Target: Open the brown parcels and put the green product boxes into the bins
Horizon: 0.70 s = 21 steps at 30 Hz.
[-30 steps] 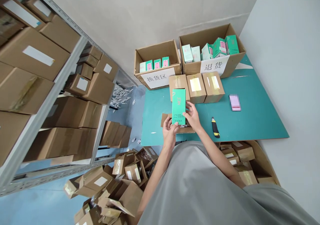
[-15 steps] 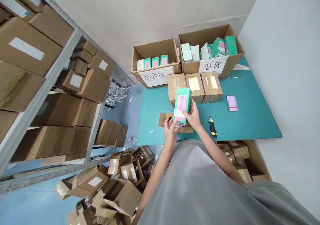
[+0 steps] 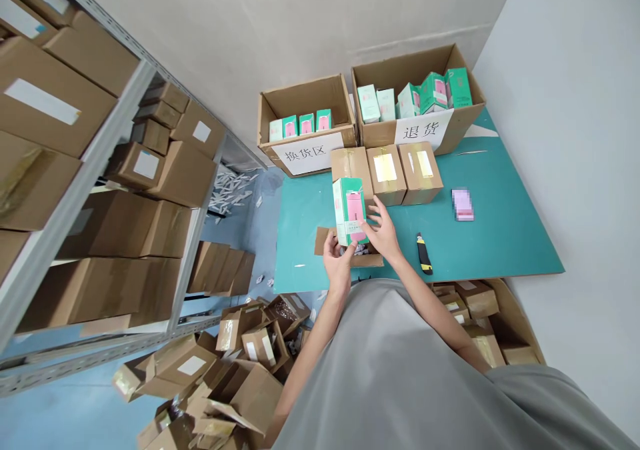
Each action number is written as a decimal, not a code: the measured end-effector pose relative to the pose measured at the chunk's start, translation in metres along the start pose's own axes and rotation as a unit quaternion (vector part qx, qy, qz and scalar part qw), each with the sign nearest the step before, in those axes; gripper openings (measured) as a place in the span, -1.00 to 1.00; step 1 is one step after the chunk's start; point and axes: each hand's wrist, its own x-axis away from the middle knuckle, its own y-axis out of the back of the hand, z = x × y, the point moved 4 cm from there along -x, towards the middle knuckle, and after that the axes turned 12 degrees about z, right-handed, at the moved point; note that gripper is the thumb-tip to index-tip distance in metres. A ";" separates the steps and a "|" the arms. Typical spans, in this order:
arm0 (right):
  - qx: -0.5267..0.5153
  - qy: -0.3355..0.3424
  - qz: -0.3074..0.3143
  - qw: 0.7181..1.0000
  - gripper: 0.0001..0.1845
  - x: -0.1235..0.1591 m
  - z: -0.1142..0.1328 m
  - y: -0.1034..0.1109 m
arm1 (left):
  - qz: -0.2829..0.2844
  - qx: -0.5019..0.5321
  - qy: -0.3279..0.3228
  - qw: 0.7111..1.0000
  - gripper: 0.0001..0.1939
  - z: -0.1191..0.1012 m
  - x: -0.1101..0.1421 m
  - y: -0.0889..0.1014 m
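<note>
A green product box (image 3: 354,203) with a pink picture on its front and a white side is held upright between my hands. My left hand (image 3: 338,263) grips its lower left corner, thumb on the front. At the right edge, my right hand (image 3: 382,233) has its thumb on the front, with the other fingers partly spread beside the box. Beneath them, an open cardboard carton (image 3: 371,260) stands at the table's near edge, its inside mostly hidden. A black-and-yellow utility knife (image 3: 424,254) lies right of my right hand.
Three taped cartons (image 3: 386,175) stand in a row on the green table (image 3: 505,237). Behind are two labelled bins, the left bin (image 3: 350,120) and the right bin (image 3: 465,120), holding similar boxes. Left is a shelf (image 3: 200,227); opened cartons (image 3: 255,390) litter the floor. A pink item (image 3: 463,205) lies right.
The box has turned in my hands, from its plain green face to the pink-pictured front, and now also shows its white side. It has shifted slightly left. The view has swung a little.
</note>
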 end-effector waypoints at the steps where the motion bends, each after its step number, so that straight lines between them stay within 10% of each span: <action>1: 0.013 0.001 0.004 1.000 0.16 0.001 0.001 -0.003 | -0.006 -0.024 -0.017 1.000 0.02 -0.002 0.001 0.000; 7: 0.078 0.025 -0.017 0.997 0.18 -0.002 -0.007 -0.007 | 0.019 -0.074 -0.055 0.996 -0.01 -0.009 0.010 -0.006; 14: -0.055 0.028 0.002 0.998 0.22 -0.011 -0.023 0.005 | 0.056 0.151 0.100 0.982 -0.27 -0.003 0.002 -0.003; 21: -0.062 -0.002 0.015 0.998 0.34 -0.010 -0.022 0.008 | -0.002 0.097 0.051 0.994 -0.13 0.001 -0.003 0.000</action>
